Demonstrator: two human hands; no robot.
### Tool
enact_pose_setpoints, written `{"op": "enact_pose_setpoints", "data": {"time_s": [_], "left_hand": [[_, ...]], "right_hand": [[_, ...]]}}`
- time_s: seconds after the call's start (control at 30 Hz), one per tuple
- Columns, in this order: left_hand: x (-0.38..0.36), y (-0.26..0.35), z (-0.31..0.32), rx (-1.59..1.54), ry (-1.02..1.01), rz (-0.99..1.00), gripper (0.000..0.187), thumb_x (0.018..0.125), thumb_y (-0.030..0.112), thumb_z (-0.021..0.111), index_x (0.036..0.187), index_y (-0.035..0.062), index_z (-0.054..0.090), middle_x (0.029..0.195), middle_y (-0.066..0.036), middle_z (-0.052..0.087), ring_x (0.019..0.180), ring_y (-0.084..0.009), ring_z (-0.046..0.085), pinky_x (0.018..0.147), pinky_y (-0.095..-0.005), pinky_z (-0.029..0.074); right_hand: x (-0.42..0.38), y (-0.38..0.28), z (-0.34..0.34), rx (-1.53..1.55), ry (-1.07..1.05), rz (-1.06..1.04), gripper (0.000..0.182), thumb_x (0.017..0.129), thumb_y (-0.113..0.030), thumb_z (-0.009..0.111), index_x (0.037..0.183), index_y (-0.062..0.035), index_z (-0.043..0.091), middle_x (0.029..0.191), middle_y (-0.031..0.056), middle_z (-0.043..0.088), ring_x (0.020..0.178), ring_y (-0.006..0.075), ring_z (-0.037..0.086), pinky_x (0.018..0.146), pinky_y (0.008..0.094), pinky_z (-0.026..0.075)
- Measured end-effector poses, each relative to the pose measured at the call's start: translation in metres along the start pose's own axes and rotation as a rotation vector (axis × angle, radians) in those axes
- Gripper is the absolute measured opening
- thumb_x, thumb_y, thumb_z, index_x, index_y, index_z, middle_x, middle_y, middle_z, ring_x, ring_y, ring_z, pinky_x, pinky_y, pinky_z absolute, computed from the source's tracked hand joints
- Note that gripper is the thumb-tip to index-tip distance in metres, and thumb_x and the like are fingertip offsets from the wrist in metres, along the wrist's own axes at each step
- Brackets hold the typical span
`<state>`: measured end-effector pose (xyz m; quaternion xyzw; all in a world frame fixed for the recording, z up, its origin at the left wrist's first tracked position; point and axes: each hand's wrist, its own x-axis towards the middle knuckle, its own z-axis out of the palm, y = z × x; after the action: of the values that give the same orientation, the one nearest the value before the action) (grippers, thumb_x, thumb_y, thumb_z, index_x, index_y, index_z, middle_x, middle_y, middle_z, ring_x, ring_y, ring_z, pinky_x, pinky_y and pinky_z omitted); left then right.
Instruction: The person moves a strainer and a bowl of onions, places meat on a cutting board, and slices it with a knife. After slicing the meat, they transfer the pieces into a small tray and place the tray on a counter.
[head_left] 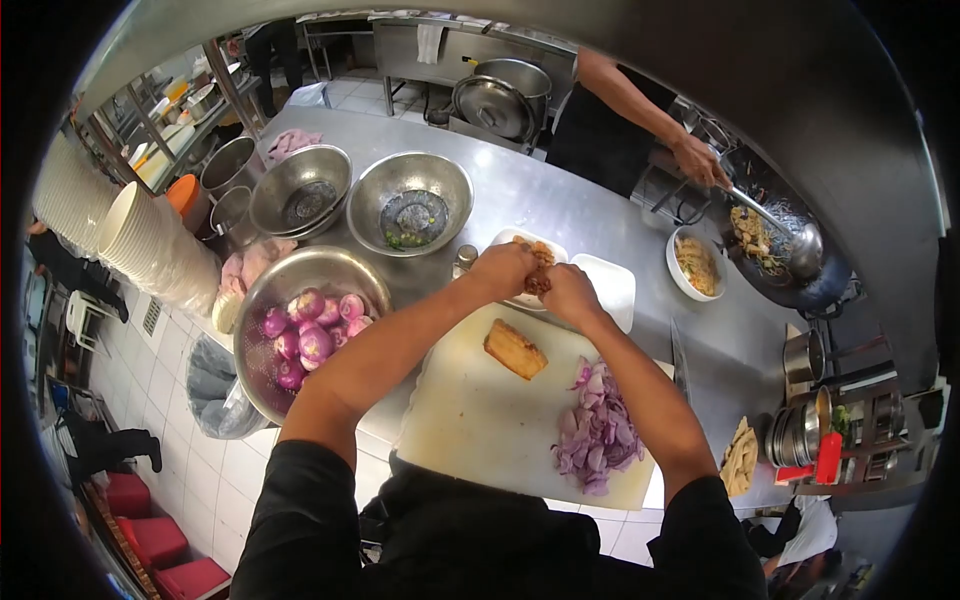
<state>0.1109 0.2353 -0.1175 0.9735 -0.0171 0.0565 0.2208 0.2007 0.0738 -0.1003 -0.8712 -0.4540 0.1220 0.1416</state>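
Both my hands meet over a white foam box beyond the cutting board. My left hand and my right hand have their fingers closed around reddish-brown food pieces between them. More brown pieces lie in the white box, whose open lid is to the right. Nearer to me, a golden-brown fried block sits on the white cutting board. A pile of chopped purple onion covers the board's right part, below my right forearm.
A colander of peeled onions stands left, with metal bowls behind it. A knife lies right of the board. Across the table, a co-worker's hand holds a ladle over a wok, near a bowl of food.
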Motion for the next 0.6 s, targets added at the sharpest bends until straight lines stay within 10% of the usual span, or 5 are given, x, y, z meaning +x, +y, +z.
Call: {"op": "enact_pose_setpoints", "data": {"time_s": [0.23, 0.33, 0.6], "left_hand": [[-0.008, 0.003, -0.004, 0.045, 0.042, -0.022, 0.016, 0.085, 0.013, 0.070, 0.096, 0.0039, 0.076, 0.104, -0.017, 0.073, 0.100, -0.0331, 0.072, 0.089, -0.0438, 0.057], [-0.002, -0.004, -0.004, 0.118, -0.038, -0.133, 0.023, 0.089, 0.033, 0.073, 0.107, 0.0221, 0.080, 0.108, -0.012, 0.074, 0.104, -0.0298, 0.071, 0.092, -0.0437, 0.056], [-0.011, -0.002, -0.025, -0.111, 0.047, -0.161, 0.030, 0.084, 0.038, 0.076, 0.102, 0.0142, 0.081, 0.104, -0.014, 0.074, 0.098, -0.0311, 0.070, 0.087, -0.0424, 0.055]], "right_hand": [[-0.008, -0.005, -0.021, 0.133, 0.071, -0.004, 0.026, 0.075, -0.014, 0.080, 0.099, -0.0026, 0.079, 0.090, 0.0194, 0.074, 0.090, 0.0358, 0.072, 0.083, 0.0431, 0.056], [-0.001, -0.011, -0.021, 0.217, 0.016, -0.004, 0.025, 0.077, -0.021, 0.083, 0.095, -0.0027, 0.079, 0.089, 0.0192, 0.075, 0.086, 0.0348, 0.073, 0.081, 0.0419, 0.057], [0.010, -0.023, -0.003, 0.163, 0.020, 0.049, 0.034, 0.078, -0.034, 0.086, 0.092, -0.0039, 0.080, 0.088, 0.0167, 0.077, 0.083, 0.0330, 0.074, 0.076, 0.0394, 0.056]]}}
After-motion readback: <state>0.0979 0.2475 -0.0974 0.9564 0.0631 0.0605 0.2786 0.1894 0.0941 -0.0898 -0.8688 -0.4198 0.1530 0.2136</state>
